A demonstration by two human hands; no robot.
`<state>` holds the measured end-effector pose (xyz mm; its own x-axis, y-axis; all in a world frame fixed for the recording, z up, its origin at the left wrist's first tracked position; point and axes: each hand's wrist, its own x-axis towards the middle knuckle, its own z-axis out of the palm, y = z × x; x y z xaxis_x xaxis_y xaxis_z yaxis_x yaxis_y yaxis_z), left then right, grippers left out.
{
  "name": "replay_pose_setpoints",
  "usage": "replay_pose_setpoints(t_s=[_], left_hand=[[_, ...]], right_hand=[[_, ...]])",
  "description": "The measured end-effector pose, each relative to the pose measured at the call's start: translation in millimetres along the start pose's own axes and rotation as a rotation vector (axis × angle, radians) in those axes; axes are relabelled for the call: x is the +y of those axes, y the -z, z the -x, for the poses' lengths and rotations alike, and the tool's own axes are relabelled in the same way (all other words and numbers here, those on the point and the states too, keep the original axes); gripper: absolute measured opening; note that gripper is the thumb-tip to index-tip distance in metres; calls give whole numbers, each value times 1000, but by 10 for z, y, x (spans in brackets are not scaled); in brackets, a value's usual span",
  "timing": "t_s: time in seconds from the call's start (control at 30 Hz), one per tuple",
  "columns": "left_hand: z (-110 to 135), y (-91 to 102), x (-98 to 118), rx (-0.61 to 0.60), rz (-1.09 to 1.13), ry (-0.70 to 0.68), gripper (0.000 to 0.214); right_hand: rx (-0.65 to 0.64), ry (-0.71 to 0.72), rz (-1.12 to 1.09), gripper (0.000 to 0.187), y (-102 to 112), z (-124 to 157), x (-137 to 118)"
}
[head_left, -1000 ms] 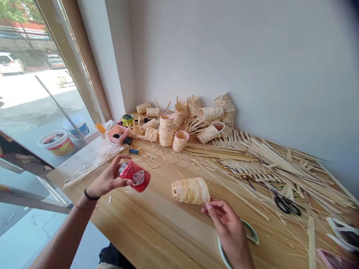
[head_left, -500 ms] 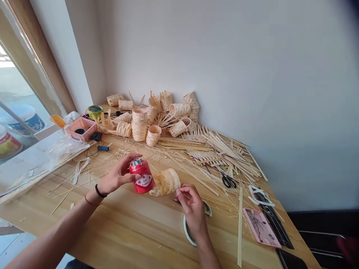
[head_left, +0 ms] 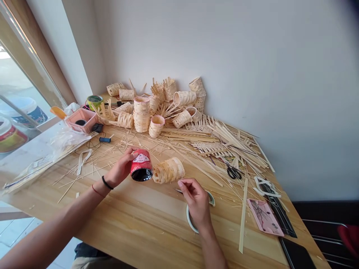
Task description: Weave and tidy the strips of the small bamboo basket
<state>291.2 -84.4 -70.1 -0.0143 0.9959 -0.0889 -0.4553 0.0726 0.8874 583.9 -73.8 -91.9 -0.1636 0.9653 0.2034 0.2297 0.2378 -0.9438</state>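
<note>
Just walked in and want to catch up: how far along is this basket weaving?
Done: many small woven baskets are piled against the wall. In hand: the left hand grips a red thread spool, beside a woven basket lying on the table; the right hand is near a tape ring. Left: flat woven panels and loose pale strips lie unshaped.

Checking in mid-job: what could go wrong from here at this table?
The red spool in the left hand looks round, so it might roll away if set down. The woven basket beside it is unheld, so the spool or the right hand could knock it. The scissors lie among loose strips, so reaching there risks meeting the blades.
</note>
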Motion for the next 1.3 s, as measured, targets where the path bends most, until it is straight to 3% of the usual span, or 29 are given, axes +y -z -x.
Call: replay_pose_setpoints(t_s=[0.1, 0.3, 0.43, 0.57, 0.73, 0.83, 1.03, 1.3], left_hand=[[44, -5, 63, -108, -10, 22, 39], [142, -14, 162, -496, -111, 163, 65], [145, -36, 131, -677, -319, 143, 69], [140, -75, 114, -687, -581, 98, 64], [143, -112, 153, -620, -728, -14, 55], [144, -104, 161, -618, -761, -60, 53], [166, -79, 101, -609, -803, -126, 75], [147, -141, 146, -650, -839, -224, 59]], right_hand=[[-19, 28, 30, 23, -8, 16, -35], [-103, 102, 37, 16, -67, 32, -94], [-131, 122, 33, 15, -109, 35, -117], [-145, 103, 36, 16, -114, 46, -149], [-208, 77, 30, 17, -109, 61, -189], [-243, 66, 26, 17, -119, 67, -198], [-294, 65, 14, 17, -120, 69, -231], [-302, 70, -3, 17, -92, 72, -278]])
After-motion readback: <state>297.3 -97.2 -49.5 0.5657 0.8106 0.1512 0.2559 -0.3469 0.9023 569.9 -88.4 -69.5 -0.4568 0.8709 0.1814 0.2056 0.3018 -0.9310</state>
